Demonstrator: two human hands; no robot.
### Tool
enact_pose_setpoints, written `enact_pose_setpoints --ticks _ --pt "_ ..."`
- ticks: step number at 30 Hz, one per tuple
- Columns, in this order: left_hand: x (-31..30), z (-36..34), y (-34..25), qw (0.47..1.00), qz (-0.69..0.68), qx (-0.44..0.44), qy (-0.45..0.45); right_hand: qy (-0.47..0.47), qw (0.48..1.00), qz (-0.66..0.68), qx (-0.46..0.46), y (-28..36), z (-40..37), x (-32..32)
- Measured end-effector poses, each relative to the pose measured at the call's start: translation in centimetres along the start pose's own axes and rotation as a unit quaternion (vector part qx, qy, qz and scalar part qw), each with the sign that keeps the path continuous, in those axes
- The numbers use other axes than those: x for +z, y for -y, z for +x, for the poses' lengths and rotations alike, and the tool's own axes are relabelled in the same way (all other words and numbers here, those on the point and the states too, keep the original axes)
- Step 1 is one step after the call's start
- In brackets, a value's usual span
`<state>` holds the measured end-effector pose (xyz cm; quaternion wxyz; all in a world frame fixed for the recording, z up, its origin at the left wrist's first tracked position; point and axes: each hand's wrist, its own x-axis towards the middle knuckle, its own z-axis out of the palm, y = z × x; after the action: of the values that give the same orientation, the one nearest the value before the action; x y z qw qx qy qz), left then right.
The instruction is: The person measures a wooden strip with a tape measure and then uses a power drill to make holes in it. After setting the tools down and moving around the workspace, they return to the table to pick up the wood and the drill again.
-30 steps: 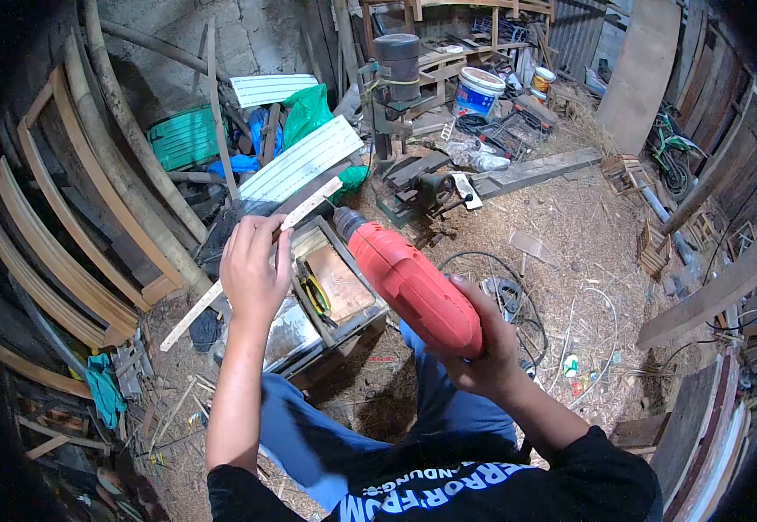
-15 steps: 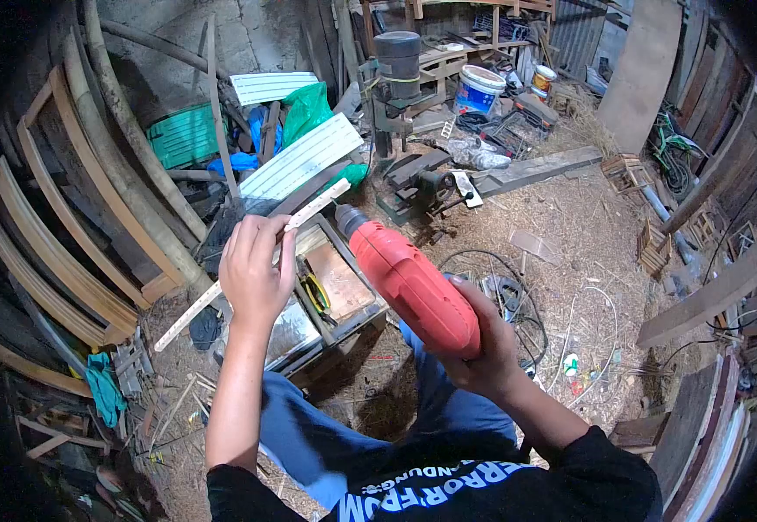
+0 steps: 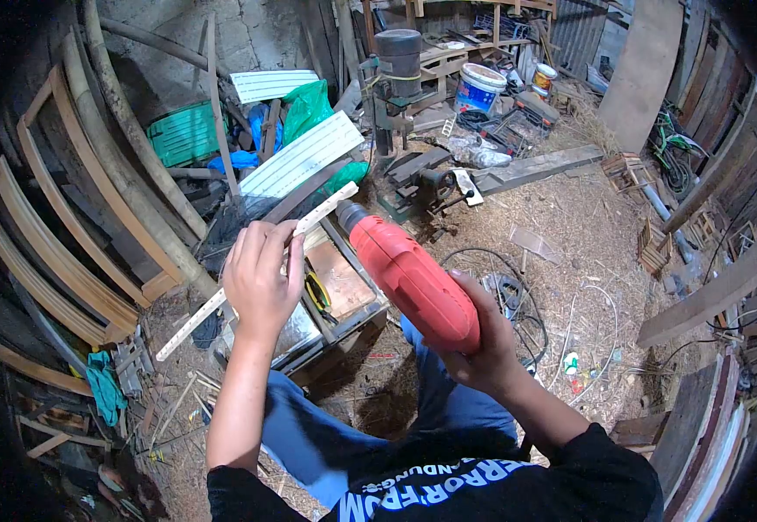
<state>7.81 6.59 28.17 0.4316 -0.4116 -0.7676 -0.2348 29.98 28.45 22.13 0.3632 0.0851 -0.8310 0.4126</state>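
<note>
A thin pale wooden strip (image 3: 189, 325) with a row of small holes runs slantwise under my left hand (image 3: 261, 274), whose fingers pinch it near its upper end. In my right hand (image 3: 481, 348) is a red power drill (image 3: 415, 280), gripped at its rear and pointing up and to the left. Its chuck (image 3: 351, 211) comes right up to the strip's far end, where the bit is hidden. Beneath the hands stands a low box-like bench (image 3: 357, 324) with a wooden board (image 3: 340, 277) and a yellow-and-black tool (image 3: 317, 291) on top.
Beyond the bench a metal vise (image 3: 435, 184) stands on the shavings-covered floor. A paint bucket (image 3: 480, 89) is at the back. Curved wooden frames (image 3: 109, 183) lean on the left. A dark cable (image 3: 539, 335) curls on the floor to the right.
The strip and my left hand have shifted slightly right and down. The drill's chuck now meets the strip's end, where a small gap showed before.
</note>
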Motion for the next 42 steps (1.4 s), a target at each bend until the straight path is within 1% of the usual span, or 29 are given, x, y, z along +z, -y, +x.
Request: enact_pose_setpoints --ticks 3,7,12,16,18,21,22,25,26,28,29,30,31,32,34,35,36,38,39,42 --pt "0.4 -0.5 0.5 1.0 0.005 -0.004 0.002 0.03 0.997 0.012 0.068 0.7 0.5 -0.3" --pt "1.3 -1.7 1.2 1.0 0.001 -0.021 0.003 0.049 0.996 0.035 0.07 0.2 1.2 -0.1" --pt "1.6 -2.9 1.9 0.997 -0.021 -0.068 0.023 0.068 0.994 0.032 0.076 0.9 2.0 0.2" --pt "2.3 -4.4 3.1 0.991 -0.052 -0.096 0.078 0.096 0.992 -0.001 0.086 1.1 3.7 0.7" --pt "3.5 -7.0 3.8 0.982 -0.072 -0.134 0.113 0.094 0.992 0.003 0.079 -0.1 4.3 1.9" --pt "5.6 -11.5 4.8 0.962 -0.101 -0.203 0.152 0.109 0.985 0.067 0.115 -2.9 4.7 4.3" --pt "5.9 -12.5 4.7 0.958 -0.096 -0.212 0.166 0.117 0.98 0.091 0.131 -3.3 5.0 4.9" --pt "6.4 -14.9 4.8 0.942 -0.096 -0.238 0.215 0.171 0.971 0.055 0.155 -3.6 6.5 5.7" --pt "6.9 -16.2 5.0 0.942 -0.1 -0.237 0.216 0.188 0.968 0.046 0.161 -3.9 7.0 6.0" --pt "8.0 -18.0 5.5 0.943 -0.107 -0.231 0.213 0.214 0.958 0.063 0.181 -6.4 7.3 7.6" --pt "8.2 -18.4 5.4 0.924 -0.134 -0.259 0.248 0.224 0.952 0.076 0.194 -7.7 7.3 8.4" --pt "8.6 -18.8 5.7 0.925 -0.133 -0.251 0.252 0.234 0.946 0.089 0.208 -9.1 7.3 9.2" --pt "9.3 -19.5 5.9 0.926 -0.134 -0.243 0.258 0.233 0.951 0.071 0.189 -9.6 7.8 10.0" --pt "10.0 -20.2 6.1 0.926 -0.135 -0.234 0.263 0.248 0.942 0.064 0.217 -10.2 8.0 10.2" --pt "10.3 -20.7 6.1 0.937 -0.133 -0.202 0.25 0.279 0.919 0.052 0.273 -8.0 9.8 9.8" --pt "10.3 -20.9 6.2 0.945 -0.126 -0.18 0.243 0.275 0.912 0.045 0.301 -6.6 10.7 9.7" --pt "10.4 -21.1 6.4 0.951 -0.119 -0.159 0.236 0.303 0.902 0.058 0.303 -6.9 11.3 10.0" --pt "10.7 -21.6 6.8 0.946 -0.132 -0.156 0.251 0.357 0.878 0.084 0.306 -8.4 12.4 10.7" --pt "10.8 -21.9 6.9 0.945 -0.126 -0.152 0.26 0.357 0.879 0.098 0.301 -8.5 12.7 11.3" --pt "11.5 -22.7 7.3 0.94 -0.125 -0.159 0.274 0.384 0.854 0.049 0.347 -8.2 13.7 12.6"
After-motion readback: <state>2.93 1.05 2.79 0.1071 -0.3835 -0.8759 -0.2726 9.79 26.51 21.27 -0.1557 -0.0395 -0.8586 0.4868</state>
